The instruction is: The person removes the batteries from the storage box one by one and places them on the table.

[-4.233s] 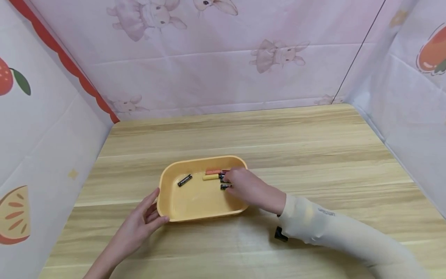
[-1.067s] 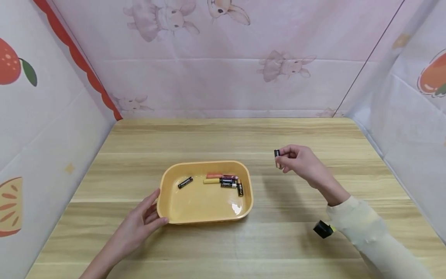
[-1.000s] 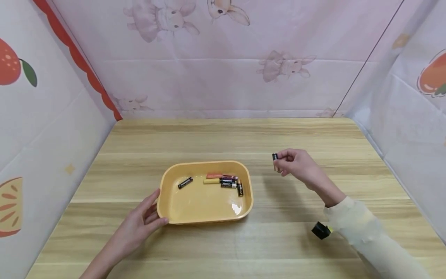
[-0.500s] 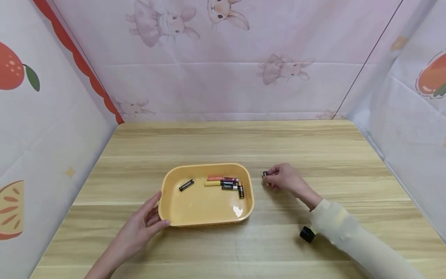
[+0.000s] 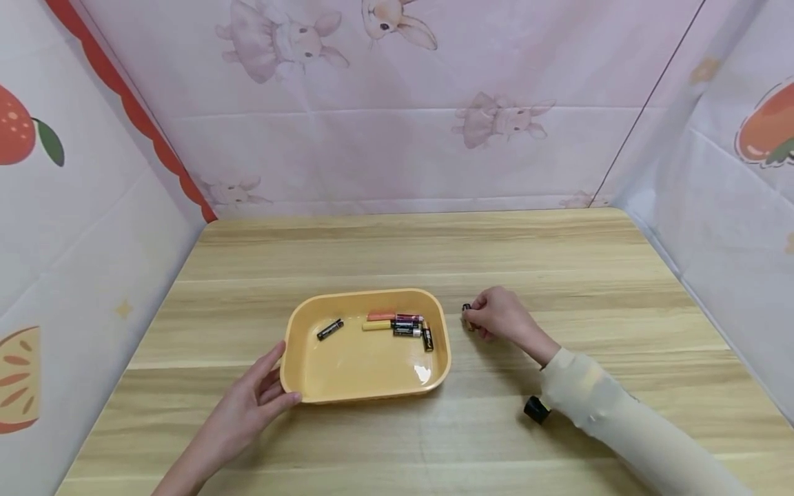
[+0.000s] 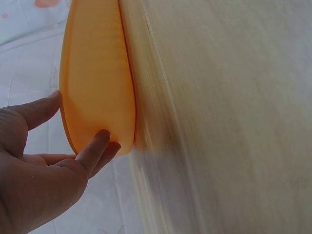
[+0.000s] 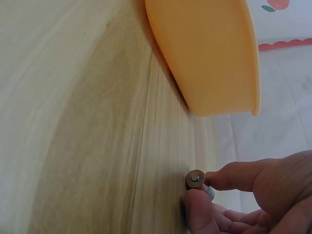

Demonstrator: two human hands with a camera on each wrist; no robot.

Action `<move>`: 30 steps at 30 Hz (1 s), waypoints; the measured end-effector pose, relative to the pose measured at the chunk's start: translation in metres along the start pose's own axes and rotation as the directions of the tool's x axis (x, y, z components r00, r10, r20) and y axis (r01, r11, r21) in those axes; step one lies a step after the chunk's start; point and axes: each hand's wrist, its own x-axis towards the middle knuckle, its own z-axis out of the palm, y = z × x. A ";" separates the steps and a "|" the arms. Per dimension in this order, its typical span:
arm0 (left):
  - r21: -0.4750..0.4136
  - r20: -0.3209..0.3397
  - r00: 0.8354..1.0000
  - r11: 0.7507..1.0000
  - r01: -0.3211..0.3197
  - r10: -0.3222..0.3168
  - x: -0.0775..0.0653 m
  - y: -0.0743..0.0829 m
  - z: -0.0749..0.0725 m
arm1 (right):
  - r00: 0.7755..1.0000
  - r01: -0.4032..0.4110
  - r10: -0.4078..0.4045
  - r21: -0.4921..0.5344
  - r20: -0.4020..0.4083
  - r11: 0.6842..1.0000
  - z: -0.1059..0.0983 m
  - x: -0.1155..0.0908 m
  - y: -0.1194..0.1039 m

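Observation:
My left hand (image 5: 248, 396) holds the left front corner of a yellow plastic tray (image 5: 347, 398); in the left wrist view, its fingertips press on the tray's outer wall (image 6: 97, 73). Right of the tray, my right hand (image 5: 505, 317) pinches a black and gold battery (image 5: 467, 308) low at the tabletop. The right wrist view shows the battery's end (image 7: 195, 179) between thumb and finger. A small silvery piece behind it is partly hidden by the fingers. Inside the tray, one black battery (image 5: 330, 329) lies apart at the left, with several others (image 5: 406, 324) grouped at the right.
The tray stands on a wood-grain table (image 5: 397, 255). Printed sheets enclose it at the back (image 5: 397, 151) and both sides. A black device (image 5: 536, 410) hangs under the right sleeve (image 5: 595, 399), just above the tabletop.
My right hand reached into the tray, came out with a battery, held it raised to the right, then lowered it to the table beside the tray. My left hand stayed on the tray.

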 end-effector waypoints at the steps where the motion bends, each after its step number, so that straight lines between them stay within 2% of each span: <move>1: -0.001 -0.001 1.000 1.000 0.002 -0.002 0.000 0.000 0.000 | 1.000 0.000 0.000 -0.004 -0.003 1.000 0.000 0.000 0.000; 14: -0.007 -0.001 1.000 1.000 0.017 -0.017 -0.001 0.002 0.000 | 0.999 -0.037 0.037 -0.044 -0.004 0.998 -0.002 -0.002 -0.003; 30: -0.008 0.001 1.000 1.000 0.014 -0.014 -0.002 0.001 -0.001 | 0.999 -0.042 0.043 -0.013 0.020 0.999 -0.006 -0.004 0.002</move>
